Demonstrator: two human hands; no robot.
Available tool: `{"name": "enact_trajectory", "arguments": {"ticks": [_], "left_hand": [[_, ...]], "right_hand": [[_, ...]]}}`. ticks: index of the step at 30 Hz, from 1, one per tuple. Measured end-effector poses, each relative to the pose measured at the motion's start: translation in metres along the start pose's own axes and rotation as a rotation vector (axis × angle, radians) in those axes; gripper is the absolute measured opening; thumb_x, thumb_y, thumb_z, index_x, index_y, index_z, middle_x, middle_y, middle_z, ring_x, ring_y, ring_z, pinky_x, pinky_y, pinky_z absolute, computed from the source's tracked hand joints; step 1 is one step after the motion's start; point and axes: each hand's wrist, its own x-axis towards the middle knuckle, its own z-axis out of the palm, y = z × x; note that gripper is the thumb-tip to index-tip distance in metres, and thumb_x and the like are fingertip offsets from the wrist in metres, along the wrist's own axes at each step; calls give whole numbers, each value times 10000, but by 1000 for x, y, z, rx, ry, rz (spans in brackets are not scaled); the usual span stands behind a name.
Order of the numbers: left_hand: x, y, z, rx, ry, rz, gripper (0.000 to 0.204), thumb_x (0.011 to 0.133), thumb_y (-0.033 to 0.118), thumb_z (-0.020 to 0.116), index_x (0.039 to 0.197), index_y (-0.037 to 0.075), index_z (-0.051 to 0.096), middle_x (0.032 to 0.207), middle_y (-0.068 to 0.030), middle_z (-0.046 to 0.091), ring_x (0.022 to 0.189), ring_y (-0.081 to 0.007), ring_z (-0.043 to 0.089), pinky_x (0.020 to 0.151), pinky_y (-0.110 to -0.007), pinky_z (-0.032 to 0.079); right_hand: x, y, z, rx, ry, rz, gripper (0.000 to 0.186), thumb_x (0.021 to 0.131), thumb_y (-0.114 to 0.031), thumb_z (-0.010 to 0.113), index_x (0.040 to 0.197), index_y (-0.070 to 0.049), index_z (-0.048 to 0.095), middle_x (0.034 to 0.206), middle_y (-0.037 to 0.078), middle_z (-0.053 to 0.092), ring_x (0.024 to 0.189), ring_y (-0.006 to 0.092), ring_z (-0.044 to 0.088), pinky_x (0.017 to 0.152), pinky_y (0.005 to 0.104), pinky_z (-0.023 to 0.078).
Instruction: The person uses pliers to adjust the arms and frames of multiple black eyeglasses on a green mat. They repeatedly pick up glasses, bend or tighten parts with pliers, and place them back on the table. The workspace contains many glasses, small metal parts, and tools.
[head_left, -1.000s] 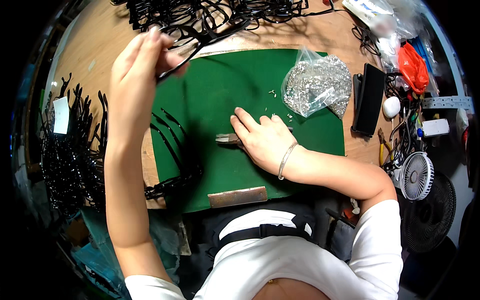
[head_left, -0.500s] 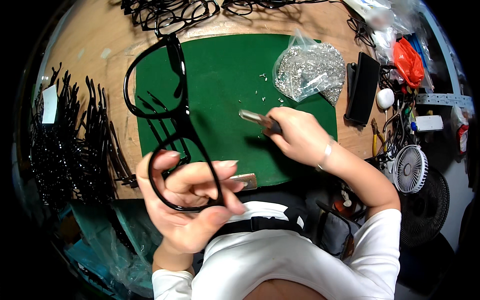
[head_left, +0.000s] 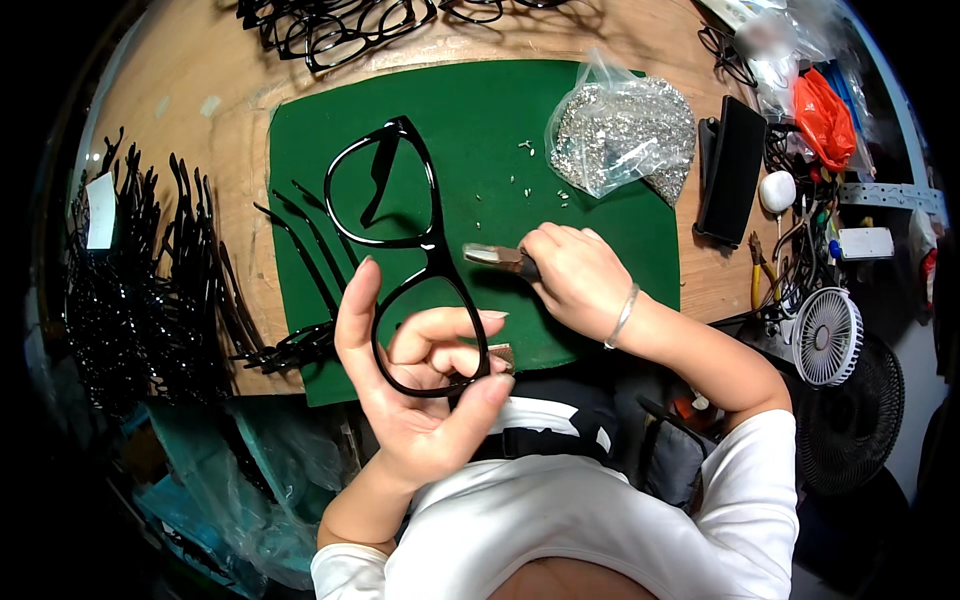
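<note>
A black glasses frame [head_left: 436, 215] is held up over the green mat by my left hand [head_left: 420, 390]. The thumb and fingers close on its near rim, with the index finger raised beside it. One temple [head_left: 381, 175] hangs folded behind the far rim; whether a second is attached is hidden by the hand. My right hand [head_left: 580, 280] is wrapped round a hand tool [head_left: 492, 256] with a blunt metal head and dark grip. Its head points left, close to the frame's bridge; I cannot tell if they touch. Several loose black temples [head_left: 312, 240] lie left of the frame.
A clear bag of small metal parts [head_left: 625, 135] sits on the green mat [head_left: 480, 100], with loose pieces nearby. Piled temples [head_left: 130, 310] stand at left, glasses frames [head_left: 340, 30] at the back. At right are a phone [head_left: 728, 170], cutters [head_left: 757, 270] and a white fan [head_left: 828, 335].
My left hand has brought the glasses frame to the right and lower in view. My right hand has shifted slightly left with the tool, so its metal head is now near the frame.
</note>
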Motion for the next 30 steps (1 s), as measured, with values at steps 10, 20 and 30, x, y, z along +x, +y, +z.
{"name": "enact_trajectory", "arguments": {"ticks": [10, 20, 30], "left_hand": [[2, 12, 5, 101, -48, 103, 1001, 591, -84, 654, 1324, 64, -11, 1064, -180, 499, 604, -183, 575, 626, -327, 514], [3, 3, 0, 160, -191, 156, 898, 684, -116, 598, 1308, 36, -30, 1144, -217, 452, 863, -176, 569, 751, -267, 476], [6, -17, 26, 400, -89, 226, 847, 661, -102, 611, 1296, -1, 59, 1165, -197, 467, 871, -156, 519, 750, -223, 474]], "right_hand": [[4, 4, -3, 128, 2, 32, 185, 664, -78, 603, 792, -5, 491, 775, 135, 523, 746, 309, 541, 648, 397, 437], [-7, -8, -16, 184, 60, 38, 165, 680, -72, 593, 801, -13, 499, 751, 132, 508, 732, 294, 527, 628, 380, 412], [-42, -50, -49, 907, 251, 146, 140, 783, -88, 600, 829, -2, 499, 735, 39, 504, 619, 79, 473, 538, 239, 411]]}}
